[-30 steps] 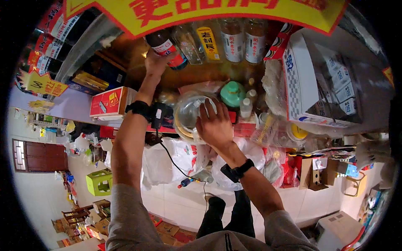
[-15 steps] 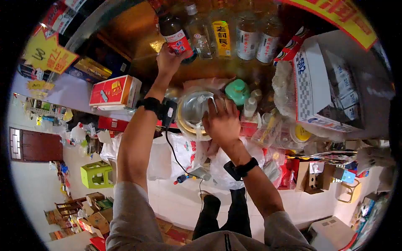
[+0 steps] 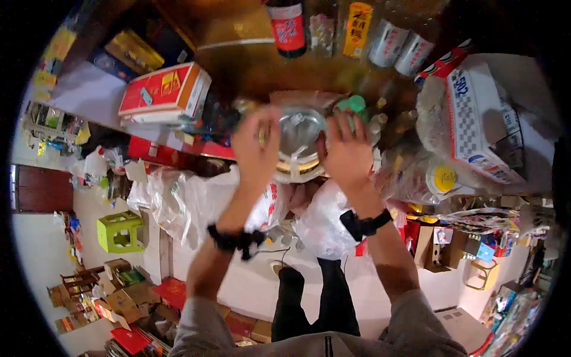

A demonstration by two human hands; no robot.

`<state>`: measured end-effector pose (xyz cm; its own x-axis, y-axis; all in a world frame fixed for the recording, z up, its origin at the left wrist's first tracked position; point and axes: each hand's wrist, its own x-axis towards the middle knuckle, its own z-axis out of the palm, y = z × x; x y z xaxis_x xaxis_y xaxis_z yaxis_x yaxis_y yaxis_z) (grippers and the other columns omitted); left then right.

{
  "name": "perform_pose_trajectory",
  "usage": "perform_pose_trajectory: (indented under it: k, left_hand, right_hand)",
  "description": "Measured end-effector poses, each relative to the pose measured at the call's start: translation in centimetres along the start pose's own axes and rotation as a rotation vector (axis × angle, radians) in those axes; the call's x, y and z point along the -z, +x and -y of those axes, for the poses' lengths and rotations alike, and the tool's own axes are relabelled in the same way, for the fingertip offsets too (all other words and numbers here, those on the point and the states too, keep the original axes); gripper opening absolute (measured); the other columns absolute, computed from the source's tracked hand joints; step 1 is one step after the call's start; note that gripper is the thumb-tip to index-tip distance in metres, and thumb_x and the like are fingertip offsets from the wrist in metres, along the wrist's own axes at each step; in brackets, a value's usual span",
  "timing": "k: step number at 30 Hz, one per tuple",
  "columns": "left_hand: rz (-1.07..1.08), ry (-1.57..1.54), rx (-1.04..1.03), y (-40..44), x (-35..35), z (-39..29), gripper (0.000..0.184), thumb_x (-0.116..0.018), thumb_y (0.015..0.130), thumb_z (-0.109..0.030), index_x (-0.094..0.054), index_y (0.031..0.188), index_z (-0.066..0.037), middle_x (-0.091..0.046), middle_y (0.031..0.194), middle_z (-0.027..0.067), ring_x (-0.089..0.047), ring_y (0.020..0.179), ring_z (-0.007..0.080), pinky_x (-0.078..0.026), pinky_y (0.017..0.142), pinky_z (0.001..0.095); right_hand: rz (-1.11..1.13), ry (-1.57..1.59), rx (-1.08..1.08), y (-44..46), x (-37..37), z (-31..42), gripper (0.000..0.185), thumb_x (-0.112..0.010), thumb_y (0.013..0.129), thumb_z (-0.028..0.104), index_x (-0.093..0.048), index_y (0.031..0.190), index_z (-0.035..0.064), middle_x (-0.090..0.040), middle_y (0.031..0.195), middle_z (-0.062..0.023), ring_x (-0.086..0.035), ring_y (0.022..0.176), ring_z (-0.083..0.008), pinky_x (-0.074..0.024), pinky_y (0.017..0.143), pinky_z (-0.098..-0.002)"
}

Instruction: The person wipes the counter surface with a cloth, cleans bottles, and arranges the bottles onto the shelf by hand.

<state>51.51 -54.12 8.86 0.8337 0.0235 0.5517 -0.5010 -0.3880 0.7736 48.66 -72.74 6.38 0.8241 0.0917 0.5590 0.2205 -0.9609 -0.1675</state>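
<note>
A round clear jar [image 3: 301, 134] with a pale band round its rim stands in front of me on the shelf. My left hand [image 3: 259, 143] is at the jar's left side, smeared by motion, so its fingers do not show clearly. At the right side, my right hand [image 3: 346, 149] has its fingers stretched out and its thumb by the jar's rim. A green rounded container [image 3: 355, 104] sits just behind the right fingers. Farther back, the dark bottle with a red label [image 3: 288, 30] stands upright, apart from both hands.
Several more bottles [image 3: 389, 44] line the back. A red and white box [image 3: 163, 92] lies at the left, and an open carton marked 502 [image 3: 479, 119] at the right. White plastic bags [image 3: 196, 202] hang below the front edge. A green stool [image 3: 121, 231] stands on the floor.
My left hand has let go of the dark bottle and come down to the jar's left side. The right hand has shifted from the jar's top to its right side. The view has tilted.
</note>
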Motion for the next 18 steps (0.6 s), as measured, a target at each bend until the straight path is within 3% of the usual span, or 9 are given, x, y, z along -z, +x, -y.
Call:
perform_pose_trajectory:
  k: [2,3,4,6,8,10,12,14,18]
  left_hand:
    - [0.143,-0.018,0.187,-9.4,4.1,-2.0,0.016,-0.06,0.087,0.004,-0.066,0.101,-0.001,-0.069,0.09,0.0073,-0.063,0.079,0.0139,-0.05,0.074,0.0271]
    - [0.29,-0.044,0.35,-13.9,6.1,-2.0,0.019,-0.061,0.086,0.004,-0.065,0.104,-0.001,-0.068,0.09,0.0081,-0.063,0.078,0.0148,-0.05,0.073,0.0269]
    - [0.45,-0.032,0.574,-18.7,7.9,-1.9,0.024,-0.064,0.086,-0.001,-0.063,0.11,-0.001,-0.069,0.095,0.013,-0.066,0.083,0.0235,-0.052,0.076,0.0331]
    - [0.783,0.06,0.763,-30.7,12.2,0.4,0.036,-0.067,0.092,-0.014,-0.057,0.125,-0.003,-0.068,0.113,0.0153,-0.066,0.101,0.0285,-0.054,0.086,0.0386]
    - [1.001,0.156,0.817,-43.5,16.5,1.9,0.046,-0.065,0.095,-0.026,-0.053,0.133,-0.004,-0.064,0.123,0.0195,-0.061,0.113,0.0367,-0.05,0.096,0.0453]
    - [1.334,0.184,1.222,-47.8,20.3,1.8,0.051,-0.061,0.096,-0.033,-0.051,0.137,-0.003,-0.06,0.131,0.0208,-0.056,0.123,0.0365,-0.044,0.104,0.0469]
    - [0.879,0.244,1.154,-57.6,22.9,2.6,0.034,-0.064,0.091,-0.022,-0.059,0.115,0.001,-0.067,0.111,0.0263,-0.064,0.105,0.0426,-0.051,0.091,0.0489]
    - [0.679,0.145,1.306,-61.0,24.8,4.7,0.032,-0.064,0.091,-0.021,-0.059,0.115,0.0,-0.068,0.105,0.025,-0.065,0.101,0.042,-0.052,0.088,0.0487]
    - [0.189,0.073,1.412,-67.4,26.2,10.5,0.025,-0.063,0.092,-0.018,-0.06,0.111,-0.003,-0.071,0.092,0.0208,-0.068,0.09,0.0408,-0.054,0.078,0.0467]
  right_hand:
    - [-0.018,-0.113,0.007,-0.3,0.0,0.5,0.035,-0.062,0.087,0.026,-0.065,0.114,0.0047,-0.063,0.123,-0.0153,-0.057,0.114,-0.0363,-0.0466,0.1,-0.0467]
    - [-0.011,-0.192,0.011,-0.5,-0.5,0.5,0.034,-0.062,0.088,0.027,-0.065,0.114,0.0063,-0.064,0.121,-0.0155,-0.06,0.11,-0.0352,-0.0499,0.094,-0.0452]
    - [-0.025,-0.226,0.016,-0.8,-0.9,0.6,0.033,-0.062,0.088,0.026,-0.065,0.114,0.0058,-0.064,0.121,-0.0155,-0.06,0.11,-0.0345,-0.05,0.094,-0.0444]
    - [-0.059,-0.168,0.065,-2.1,-1.5,1.7,0.033,-0.062,0.089,0.024,-0.064,0.115,0.0048,-0.064,0.121,-0.0154,-0.061,0.11,-0.0331,-0.0501,0.094,-0.0428]
    - [-0.119,-0.045,0.121,-3.4,-1.6,3.3,0.032,-0.062,0.089,0.022,-0.064,0.115,0.0038,-0.064,0.121,-0.0154,-0.061,0.11,-0.0317,-0.0502,0.093,-0.0412]
    - [-0.117,0.109,0.149,-6.0,-1.9,5.6,0.032,-0.063,0.09,0.02,-0.064,0.116,0.0028,-0.064,0.121,-0.0154,-0.061,0.11,-0.0304,-0.0503,0.093,-0.0396]
    - [-0.039,0.28,0.146,-9.6,-2.9,8.2,0.031,-0.063,0.09,0.018,-0.063,0.117,0.0018,-0.064,0.121,-0.0153,-0.061,0.11,-0.029,-0.0504,0.093,-0.038]
    - [0.177,0.444,0.129,-14.9,-4.8,11.2,0.031,-0.063,0.09,0.016,-0.063,0.117,0.0008,-0.064,0.122,-0.0153,-0.062,0.11,-0.0276,-0.0505,0.093,-0.0364]
    - [1.065,0.912,0.137,-30.1,-12.5,19.0,0.03,-0.064,0.091,0.012,-0.062,0.118,-0.0012,-0.064,0.122,-0.0152,-0.062,0.11,-0.0249,-0.0507,0.093,-0.0333]
